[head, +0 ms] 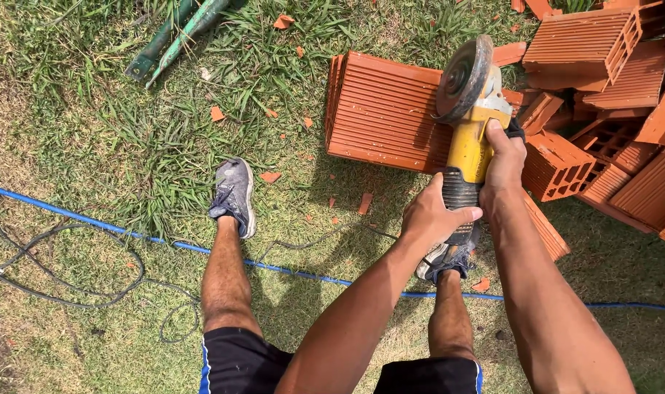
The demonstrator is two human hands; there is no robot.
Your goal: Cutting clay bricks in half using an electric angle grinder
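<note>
Open grass (91,146) lies left; stacked hollow bricks (602,109) crowd the right side.

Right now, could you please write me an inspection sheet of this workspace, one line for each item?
Surface: grass, patchy and dry in places.
Job's things: yellow angle grinder held over a ribbed orange block, disc raised, not touching it.
Clutter: brick chips in the grass; pile of hollow bricks at right, several broken.
Hands: left hand around the ribbed rear grip; right hand on the yellow body; fingers closed.
Cables: blue hose crossing under the legs; black cable looped at left.
Surroundings: green tool handles top left; grey shoe.
</note>
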